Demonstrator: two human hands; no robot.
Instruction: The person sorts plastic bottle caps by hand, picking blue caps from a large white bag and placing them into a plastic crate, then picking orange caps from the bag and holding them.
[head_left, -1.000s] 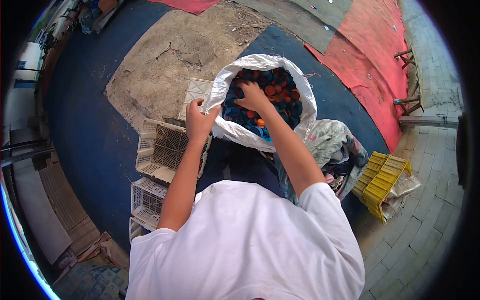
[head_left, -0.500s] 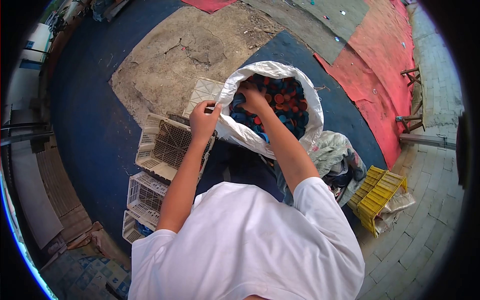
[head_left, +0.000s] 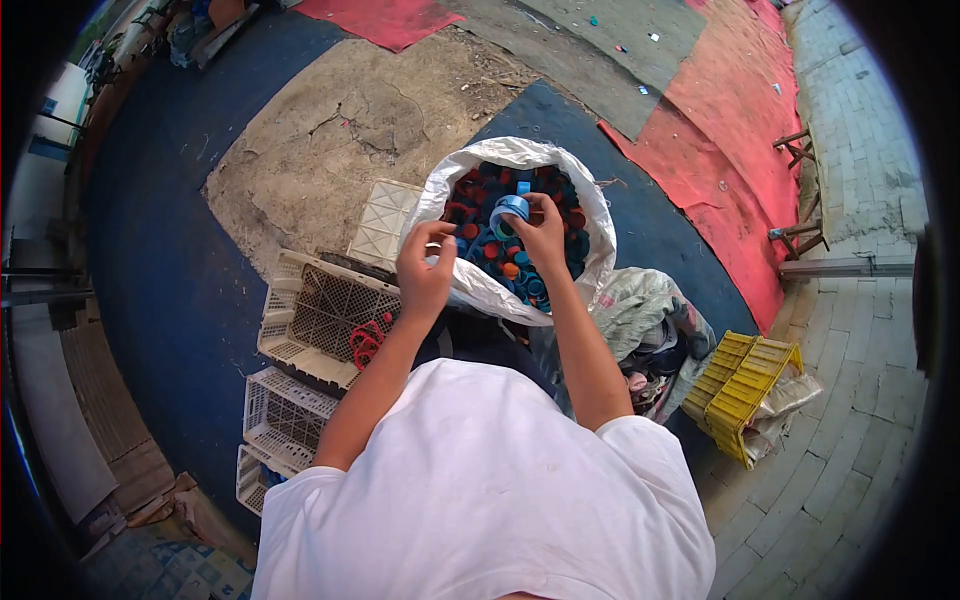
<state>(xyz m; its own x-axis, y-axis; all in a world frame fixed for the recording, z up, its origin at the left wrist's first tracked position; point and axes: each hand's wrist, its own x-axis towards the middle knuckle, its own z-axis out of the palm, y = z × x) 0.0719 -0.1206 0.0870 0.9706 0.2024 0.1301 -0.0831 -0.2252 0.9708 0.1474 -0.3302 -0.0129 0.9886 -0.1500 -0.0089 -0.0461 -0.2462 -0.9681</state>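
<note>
A person's right hand [head_left: 543,232] pinches a light blue plastic ring [head_left: 511,211] above an open white woven sack [head_left: 590,205] of coloured bottle caps [head_left: 500,255]. The left hand [head_left: 424,272] grips the sack's near rim.

- No writing, label, brand, number or sign can be read anywhere here; the white sack [head_left: 478,287] shows plain, unprinted fabric
- The caps [head_left: 500,250] inside it are too small to show any marking; the crates [head_left: 330,315] and the yellow crate [head_left: 745,385] carry nothing legible
</note>
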